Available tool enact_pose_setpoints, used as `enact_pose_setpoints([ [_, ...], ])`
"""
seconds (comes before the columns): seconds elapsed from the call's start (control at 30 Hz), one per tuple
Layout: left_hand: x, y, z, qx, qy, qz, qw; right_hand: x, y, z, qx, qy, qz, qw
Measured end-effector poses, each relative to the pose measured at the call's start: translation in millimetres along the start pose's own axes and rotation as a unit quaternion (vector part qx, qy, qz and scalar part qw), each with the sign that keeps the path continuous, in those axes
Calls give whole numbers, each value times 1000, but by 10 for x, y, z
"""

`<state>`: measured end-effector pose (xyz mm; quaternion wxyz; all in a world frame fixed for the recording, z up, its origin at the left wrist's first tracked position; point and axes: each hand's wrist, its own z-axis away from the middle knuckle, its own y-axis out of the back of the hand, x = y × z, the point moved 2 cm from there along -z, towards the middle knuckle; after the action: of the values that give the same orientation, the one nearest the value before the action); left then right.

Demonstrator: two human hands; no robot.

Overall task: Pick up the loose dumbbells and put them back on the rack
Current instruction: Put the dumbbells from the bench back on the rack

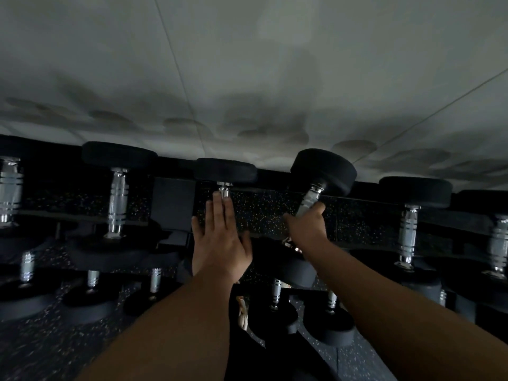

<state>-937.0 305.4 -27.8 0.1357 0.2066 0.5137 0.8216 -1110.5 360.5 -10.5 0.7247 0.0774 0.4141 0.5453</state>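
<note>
Head view: right hand (305, 224) grips a tilted dumbbell (319, 180) by its steel handle. Left hand (220, 240) lies flat and open on the neighbouring one (224, 174). It looks heavy and rigid, best held mid-handle.

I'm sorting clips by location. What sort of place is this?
Probably a gym's weights area: black rubber-headed, chrome-handled dumbbells lined on a dark metal rack, and speckled black rubber flooring.

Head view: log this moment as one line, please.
right hand: gripping tilted dumbbell | left hand: open, flat over racked dumbbell | rack: placement pending
</note>
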Motion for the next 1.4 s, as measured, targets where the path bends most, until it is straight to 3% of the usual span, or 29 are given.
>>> enact_pose_setpoints([
  [0.63,-17,2,1,13,-22,-51,998,250,261,-161,-12,68,78,995],
  [1.4,0,11,20,14,-19,-65,998,410,240,-296,-10,105,84,991],
])
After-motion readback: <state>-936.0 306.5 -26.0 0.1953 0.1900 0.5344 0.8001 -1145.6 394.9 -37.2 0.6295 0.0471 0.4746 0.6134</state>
